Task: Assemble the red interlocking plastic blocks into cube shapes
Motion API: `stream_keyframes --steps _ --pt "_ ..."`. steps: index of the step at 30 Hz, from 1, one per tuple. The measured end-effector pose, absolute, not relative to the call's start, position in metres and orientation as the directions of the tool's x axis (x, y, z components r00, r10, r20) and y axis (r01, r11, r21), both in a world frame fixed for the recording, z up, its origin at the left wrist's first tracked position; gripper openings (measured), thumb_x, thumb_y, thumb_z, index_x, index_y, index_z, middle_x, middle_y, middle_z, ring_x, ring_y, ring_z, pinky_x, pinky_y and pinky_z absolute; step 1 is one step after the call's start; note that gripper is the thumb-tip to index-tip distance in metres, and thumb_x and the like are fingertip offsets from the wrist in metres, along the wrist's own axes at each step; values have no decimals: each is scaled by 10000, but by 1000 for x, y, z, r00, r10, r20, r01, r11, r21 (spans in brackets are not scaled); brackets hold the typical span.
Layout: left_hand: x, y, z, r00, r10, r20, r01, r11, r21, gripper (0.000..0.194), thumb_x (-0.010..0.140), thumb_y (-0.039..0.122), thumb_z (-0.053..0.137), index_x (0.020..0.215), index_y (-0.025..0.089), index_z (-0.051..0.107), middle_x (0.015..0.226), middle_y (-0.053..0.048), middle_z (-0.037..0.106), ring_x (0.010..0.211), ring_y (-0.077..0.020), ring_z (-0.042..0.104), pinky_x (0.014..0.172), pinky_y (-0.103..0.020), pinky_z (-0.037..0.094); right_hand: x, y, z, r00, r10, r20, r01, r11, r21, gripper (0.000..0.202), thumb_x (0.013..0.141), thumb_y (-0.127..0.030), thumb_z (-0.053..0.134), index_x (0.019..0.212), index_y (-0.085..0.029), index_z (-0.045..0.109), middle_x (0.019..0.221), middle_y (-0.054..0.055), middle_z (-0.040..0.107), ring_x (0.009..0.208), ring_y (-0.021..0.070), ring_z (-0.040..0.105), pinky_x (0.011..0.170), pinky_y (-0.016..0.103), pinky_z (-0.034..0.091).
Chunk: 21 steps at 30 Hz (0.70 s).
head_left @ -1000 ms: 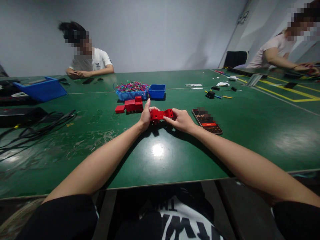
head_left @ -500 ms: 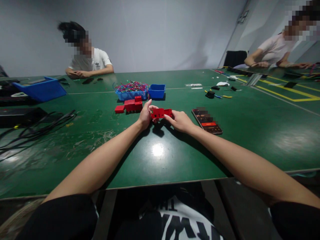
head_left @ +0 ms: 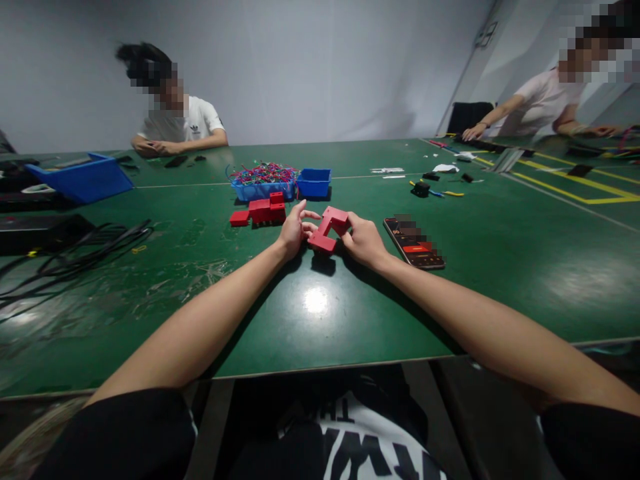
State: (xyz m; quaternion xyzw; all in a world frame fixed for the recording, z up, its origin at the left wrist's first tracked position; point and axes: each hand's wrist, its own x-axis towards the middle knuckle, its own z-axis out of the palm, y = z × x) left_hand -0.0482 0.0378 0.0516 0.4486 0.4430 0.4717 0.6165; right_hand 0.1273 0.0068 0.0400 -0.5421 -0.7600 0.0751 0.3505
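Red piece [head_left: 327, 230]: hard, plastic-looking, smooth matte faces, stepped zigzag block shape, tilted. It's over the worktop [head_left: 400, 320], about midway between near and far edges, dark shadow under it. Right hand [head_left: 367, 240]: fingers and thumb pinching its right end. Left hand [head_left: 294, 230]: fingers loosely spread, thumb up, fingertips at its left side; can't tell if touching.

Worktop: green, smooth, glossy, lamp glare toward near edge, scuffed clear film-like patches on left. Beyond left hand: red blocks [head_left: 265, 210], boxy, stacked or joined, can't tell which; flat red block [head_left: 239, 218] beside them. Behind: blue bin [head_left: 264, 192] heaped with thin tangled multicolour wires [head_left: 265, 173], smaller blue box [head_left: 314, 183] just beside it.

Phone [head_left: 414, 243], flat, glossy, lit screen, just right of right hand. Farther right: small black part [head_left: 420, 189], yellow-and-blue tool handles. Left edge: black box [head_left: 43, 232], loose black cables; tilted blue tray toward far left corner. Two people at far side. Small blocks and bin stand beyond left hand; nothing between hands and near edge.
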Motion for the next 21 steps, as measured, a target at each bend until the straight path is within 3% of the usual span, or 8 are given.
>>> stream_keyframes --steps 4,14,21 --pt "-48 38 51 194 975 -104 -165 137 977 511 837 686 457 808 185 553 502 -7 593 378 -113 517 433 -218 348 125 3 39 -207 856 474 762 445 -470 288 850 -176 521 1119 -196 623 1022 110 739 878 250 670 741 310 459" --pt "-44 37 43 242 970 -18 -171 61 983 457 822 625 572 806 169 573 559 17 574 427 -79 500 448 -197 359 127 6 35 -233 833 502 738 488 -466 355 855 -175 491 1195 -187 593 1110 122 718 960 265 658 798 340 476" --pt "-38 32 40 216 968 129 -19 -128 992 376 878 496 571 751 145 611 571 29 573 491 -80 484 515 -204 383 127 7 36 -243 797 554 675 549 -494 350 850 -174 498 1175 -179 629 1163 116 702 1005 247 646 860 344 495"
